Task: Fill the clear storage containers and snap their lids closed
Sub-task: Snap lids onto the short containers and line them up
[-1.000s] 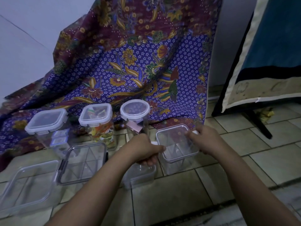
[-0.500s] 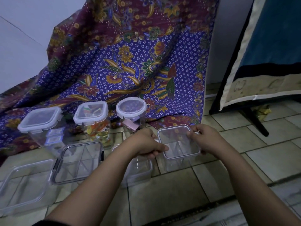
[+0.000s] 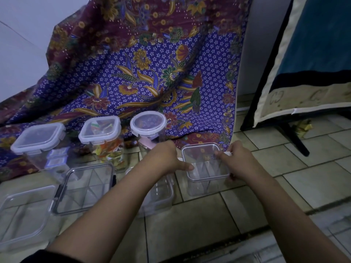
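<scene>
A clear square container [image 3: 206, 168] stands on the tiled floor with its clear lid on top. My left hand [image 3: 167, 158] grips the lid's left edge, and my right hand [image 3: 236, 161] grips its right edge by a white latch. Behind stand three lidded containers: a square one with white packets [image 3: 39, 141], a square one with colourful sweets [image 3: 102, 136] and a round one [image 3: 149, 125] holding something pink. A low clear container [image 3: 159, 194] lies partly hidden under my left forearm.
A divided clear box with dark latches [image 3: 85, 188] and a wide shallow clear box [image 3: 22, 215] lie at the left. A purple floral cloth [image 3: 152, 73] drapes behind. A dark stand leg [image 3: 293, 137] and a hanging blue fabric [image 3: 313, 44] are at the right.
Both hands stay on the square container's lid; my right thumb has shifted onto the lid's right side. The camera has swung slightly, so the scene has moved in the frame.
</scene>
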